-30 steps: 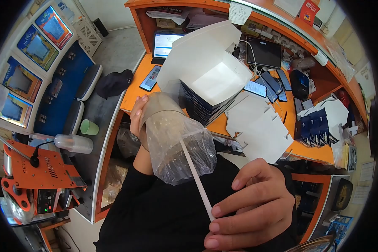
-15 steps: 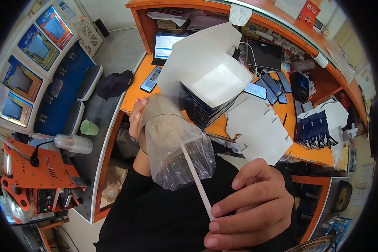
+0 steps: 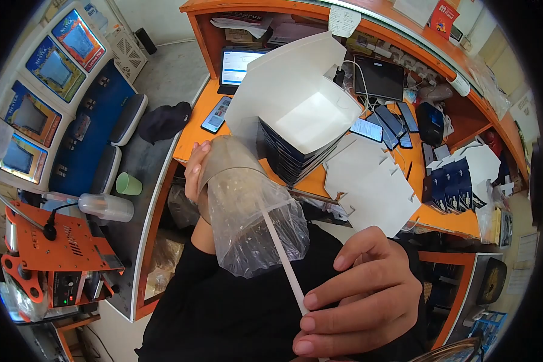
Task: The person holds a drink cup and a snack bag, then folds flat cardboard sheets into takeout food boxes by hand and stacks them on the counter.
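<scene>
My left hand (image 3: 195, 172) is wrapped round the far side of a greyish translucent container (image 3: 226, 154), which is tilted with its mouth towards me. A clear plastic bag (image 3: 259, 241) lines the container and hangs out over my black shirt; small pale bits cling to its inside. Between the thumb and fingers of my right hand (image 3: 365, 295) is a long, slim white utensil (image 3: 283, 256). Its far end reaches into the bag and is hidden there, so its kind does not show.
On the orange desk (image 3: 193, 136) are a stack of white-and-navy boxes (image 3: 295, 145), flat white cartons (image 3: 374, 181), several phones (image 3: 389, 123) and a laptop (image 3: 235, 66). Left are a drink dispenser (image 3: 81, 130), a green cup (image 3: 128, 183), clear cups (image 3: 107, 206) and an orange sealing machine (image 3: 60, 238).
The plastic bag has shifted slightly and its loose lower edge hangs a little lower. Both hands keep nearly the same places and grips.
</scene>
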`<state>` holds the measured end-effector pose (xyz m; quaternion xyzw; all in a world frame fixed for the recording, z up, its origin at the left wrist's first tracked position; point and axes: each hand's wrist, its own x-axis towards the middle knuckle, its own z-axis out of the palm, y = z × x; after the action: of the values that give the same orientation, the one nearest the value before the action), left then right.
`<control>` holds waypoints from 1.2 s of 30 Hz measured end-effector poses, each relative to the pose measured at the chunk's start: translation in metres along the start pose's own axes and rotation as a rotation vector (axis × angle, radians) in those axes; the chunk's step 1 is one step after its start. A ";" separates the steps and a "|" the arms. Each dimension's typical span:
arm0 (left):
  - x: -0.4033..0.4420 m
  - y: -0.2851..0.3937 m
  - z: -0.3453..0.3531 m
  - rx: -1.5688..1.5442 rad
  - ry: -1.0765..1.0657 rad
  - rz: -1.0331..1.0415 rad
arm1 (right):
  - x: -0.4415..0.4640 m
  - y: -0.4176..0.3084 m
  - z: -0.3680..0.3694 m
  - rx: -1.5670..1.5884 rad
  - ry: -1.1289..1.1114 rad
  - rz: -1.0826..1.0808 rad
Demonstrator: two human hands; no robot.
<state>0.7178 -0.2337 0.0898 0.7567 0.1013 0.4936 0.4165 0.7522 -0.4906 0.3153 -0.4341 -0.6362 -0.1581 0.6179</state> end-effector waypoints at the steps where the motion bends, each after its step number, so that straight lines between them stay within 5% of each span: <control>1: 0.001 0.000 0.000 0.001 0.000 -0.002 | 0.001 -0.001 -0.002 0.000 -0.021 0.006; 17: 0.002 -0.001 0.001 0.000 0.012 -0.003 | -0.001 0.009 -0.005 -0.020 -0.057 -0.057; 21: 0.001 -0.001 0.001 0.000 0.013 -0.005 | -0.002 -0.005 -0.013 -0.006 -0.139 0.170; 25: 0.002 -0.001 0.001 0.000 0.014 -0.007 | 0.000 0.009 -0.001 -0.021 0.003 -0.047; 36: 0.001 0.000 0.001 -0.002 0.016 -0.010 | -0.004 0.014 -0.009 -0.014 -0.061 -0.108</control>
<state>0.7194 -0.2339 0.0901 0.7519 0.1079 0.4975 0.4188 0.7676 -0.4905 0.3087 -0.4080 -0.6761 -0.1827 0.5858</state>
